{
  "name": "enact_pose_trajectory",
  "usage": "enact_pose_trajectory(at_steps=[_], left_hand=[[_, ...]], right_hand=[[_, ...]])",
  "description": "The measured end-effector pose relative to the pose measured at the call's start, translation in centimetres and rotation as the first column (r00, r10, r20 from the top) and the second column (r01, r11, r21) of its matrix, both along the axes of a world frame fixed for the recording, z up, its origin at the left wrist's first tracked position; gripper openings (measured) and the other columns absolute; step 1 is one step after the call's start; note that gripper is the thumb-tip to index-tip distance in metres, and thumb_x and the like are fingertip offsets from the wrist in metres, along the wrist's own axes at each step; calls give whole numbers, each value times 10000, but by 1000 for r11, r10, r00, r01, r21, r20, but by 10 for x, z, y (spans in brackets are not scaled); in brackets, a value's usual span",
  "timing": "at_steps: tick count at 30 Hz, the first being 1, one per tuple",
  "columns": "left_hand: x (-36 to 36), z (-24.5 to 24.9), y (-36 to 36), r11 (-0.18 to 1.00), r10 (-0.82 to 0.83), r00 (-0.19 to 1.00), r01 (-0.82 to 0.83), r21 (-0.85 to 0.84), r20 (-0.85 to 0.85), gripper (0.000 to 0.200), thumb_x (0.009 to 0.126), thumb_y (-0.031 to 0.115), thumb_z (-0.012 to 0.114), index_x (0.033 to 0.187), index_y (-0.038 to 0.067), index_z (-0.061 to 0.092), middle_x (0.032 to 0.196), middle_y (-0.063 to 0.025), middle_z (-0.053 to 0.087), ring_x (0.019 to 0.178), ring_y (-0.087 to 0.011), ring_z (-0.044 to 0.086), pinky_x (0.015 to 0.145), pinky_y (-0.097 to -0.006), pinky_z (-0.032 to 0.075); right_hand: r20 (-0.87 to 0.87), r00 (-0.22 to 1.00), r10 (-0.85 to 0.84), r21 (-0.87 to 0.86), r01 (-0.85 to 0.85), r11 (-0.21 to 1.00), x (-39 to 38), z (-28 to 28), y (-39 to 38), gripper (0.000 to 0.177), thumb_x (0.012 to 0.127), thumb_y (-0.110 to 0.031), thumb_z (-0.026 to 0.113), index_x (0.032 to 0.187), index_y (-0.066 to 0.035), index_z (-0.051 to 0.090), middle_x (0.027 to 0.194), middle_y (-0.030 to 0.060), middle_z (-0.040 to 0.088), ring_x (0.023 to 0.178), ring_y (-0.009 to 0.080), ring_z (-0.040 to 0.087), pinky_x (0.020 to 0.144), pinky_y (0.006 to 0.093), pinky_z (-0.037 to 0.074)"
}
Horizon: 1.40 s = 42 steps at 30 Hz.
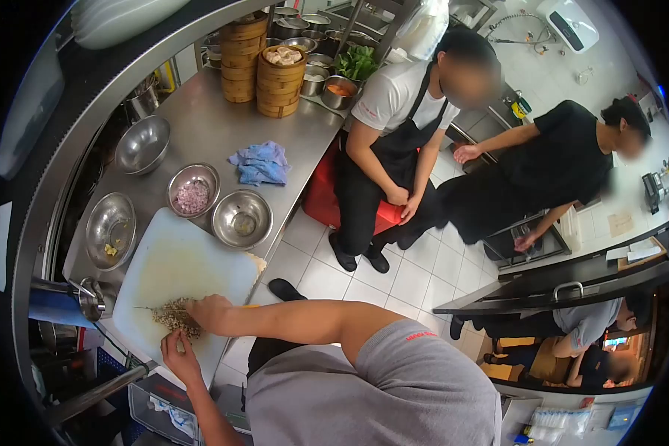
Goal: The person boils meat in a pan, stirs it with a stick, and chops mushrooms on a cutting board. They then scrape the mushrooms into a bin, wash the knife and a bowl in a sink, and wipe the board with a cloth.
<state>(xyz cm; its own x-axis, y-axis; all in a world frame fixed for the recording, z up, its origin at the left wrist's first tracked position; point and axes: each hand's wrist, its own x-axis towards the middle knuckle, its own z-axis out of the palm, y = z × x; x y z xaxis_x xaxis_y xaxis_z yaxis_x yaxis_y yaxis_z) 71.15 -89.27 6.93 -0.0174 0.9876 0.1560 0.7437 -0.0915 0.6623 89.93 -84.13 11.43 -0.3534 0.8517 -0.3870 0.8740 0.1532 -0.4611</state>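
A heap of small brown chopped pieces point(172, 315) lies on the white cutting board point(193, 253); their exact kind is hard to make out. My right hand point(212, 313) is closed at the heap's right side. A thin, straight dark edge runs left from it across the pieces, like a knife point(144, 308) seen edge-on; the handle is hidden in my fist. At the near side of the heap is my left hand point(180, 355), its fingers bent and their tips against the pieces. Beyond the board stands a steel bowl of chopped red onion point(192, 197).
Around the board are a steel bowl with yellowish bits point(111, 223), another steel bowl point(242, 219) and a further one point(143, 146). A blue cloth point(261, 163) and bamboo steamers point(281, 82) sit farther back. One person point(401, 134) sits beside the counter; another point(535, 171) stands behind.
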Motion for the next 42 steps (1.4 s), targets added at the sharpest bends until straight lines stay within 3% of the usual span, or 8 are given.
enact_pose_trajectory(at_steps=[5,8,12,24,33,36,39,42], left_hand=[[0,-2,4,996,-24,999,26,82,-30,140,894,83,664,1002,-6,678,1003,-169,656,931,-364,623,828,-441,495],[-12,-26,5,994,-38,997,45,99,-64,163,870,122,693,1007,34,696,1048,-182,663,986,-368,613,877,-438,493],[-8,-10,2,995,-7,1000,10,98,-30,169,834,112,704,997,69,712,1009,-157,665,959,-373,608,848,-435,498],[-4,3,1,995,-17,1000,17,100,2,155,825,64,710,979,42,712,946,-122,665,911,-339,630,791,-414,518],[-14,12,-15,983,153,959,-172,62,239,157,845,101,713,990,42,725,989,-122,677,913,-315,651,793,-400,530],[-16,20,-18,961,254,887,-276,3,386,175,860,117,711,1016,40,727,981,-123,679,882,-276,658,712,-373,540],[-24,7,-17,933,283,884,-343,105,372,189,863,121,714,1034,44,728,969,-113,678,852,-222,649,618,-321,530],[-26,11,-17,927,321,861,-371,55,394,211,858,125,721,1055,51,725,968,-106,676,832,-199,636,573,-285,513]], right_hand=[[72,997,25,73,-30,997,9,-21,16,276,896,-186,603,1156,-94,608,1001,138,729,945,308,721,748,423,582],[70,981,182,114,-189,975,24,-47,25,242,960,-208,469,1157,-116,576,926,176,718,854,352,719,691,468,576],[159,971,181,73,-195,978,19,12,13,261,937,-168,501,1160,-55,577,980,197,713,896,352,715,734,471,574],[135,979,153,56,-162,985,-28,25,1,177,929,-78,460,1082,-1,507,953,254,697,910,417,700,788,489,571],[83,991,101,-57,-96,994,-35,24,-22,209,922,-68,457,1105,22,507,938,297,681,910,467,683,820,520,558],[114,992,52,-47,-47,998,-47,-4,-26,215,923,-61,456,1116,27,494,928,298,681,896,472,684,820,525,557],[116,988,102,-22,-100,995,-50,5,-21,226,931,-63,447,1137,27,478,927,297,683,891,475,683,818,530,556],[131,986,102,-47,-97,994,-50,19,-19,236,943,-78,431,1156,16,472,925,289,686,904,472,681,821,531,554]])
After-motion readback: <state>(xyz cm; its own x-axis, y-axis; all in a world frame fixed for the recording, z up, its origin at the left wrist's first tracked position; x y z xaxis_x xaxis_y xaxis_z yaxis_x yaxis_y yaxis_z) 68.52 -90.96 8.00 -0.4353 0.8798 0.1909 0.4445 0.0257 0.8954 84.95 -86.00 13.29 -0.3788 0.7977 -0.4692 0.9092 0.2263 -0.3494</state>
